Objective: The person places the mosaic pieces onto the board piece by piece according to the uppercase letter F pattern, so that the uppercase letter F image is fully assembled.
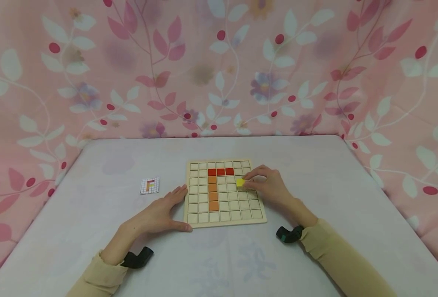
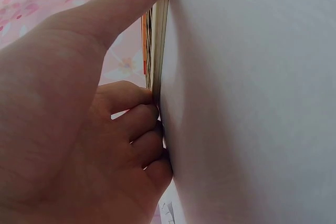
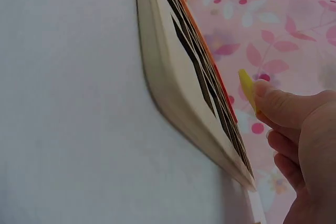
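Note:
A wooden grid board (image 1: 226,224) lies flat on the table, its squares mostly pale. Three red tiles (image 1: 220,171) form a short row near its top, and a column of several orange tiles (image 1: 213,196) runs down from the row's left end. Between thumb and fingers, my right hand (image 1: 271,184) pinches a small yellow tile (image 1: 240,182) over the board's right half; in the right wrist view the tile (image 3: 247,91) shows above the board surface. My left hand (image 1: 160,213) rests at the board's left edge, fingers extended and thumb at the near left corner.
To the left of the board lies a small paper card (image 1: 150,185) printed with a grid and a coloured pattern. A pale cloth covers the table (image 1: 296,156). Behind it and at its sides hangs a pink floral curtain (image 1: 204,82).

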The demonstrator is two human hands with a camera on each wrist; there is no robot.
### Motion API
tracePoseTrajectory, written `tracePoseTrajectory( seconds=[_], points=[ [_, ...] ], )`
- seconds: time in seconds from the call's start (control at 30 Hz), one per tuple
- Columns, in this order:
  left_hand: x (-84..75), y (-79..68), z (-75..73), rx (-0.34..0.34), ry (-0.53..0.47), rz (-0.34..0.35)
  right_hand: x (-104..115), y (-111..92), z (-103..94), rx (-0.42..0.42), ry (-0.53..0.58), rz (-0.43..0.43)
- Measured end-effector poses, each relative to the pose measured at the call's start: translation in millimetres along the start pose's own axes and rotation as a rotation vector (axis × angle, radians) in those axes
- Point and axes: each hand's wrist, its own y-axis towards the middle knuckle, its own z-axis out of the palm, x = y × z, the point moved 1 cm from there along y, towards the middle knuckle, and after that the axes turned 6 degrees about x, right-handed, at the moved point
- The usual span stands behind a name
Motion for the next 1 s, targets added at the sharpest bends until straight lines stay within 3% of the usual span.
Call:
tracePoseTrajectory(
  seconds=[0.13, 0.4, 1.0],
  points=[
    [-0.3, 0.0, 0.5, 0.002, 0.001, 0.006, 4.8, 4.1, 13.3, 0.019, 0.004, -0.017],
    [-0.2, 0.4, 0.9, -0.002, 0.007, 0.006, 7.0, 12.0, 30.4, 0.032, -0.059, -0.129],
    [0.1, -1.4, -1.2, 0.000, 0.013, 0.016, 10.4, 15.4, 45.9, 0.030, -0.135, -0.290]
  ],
)
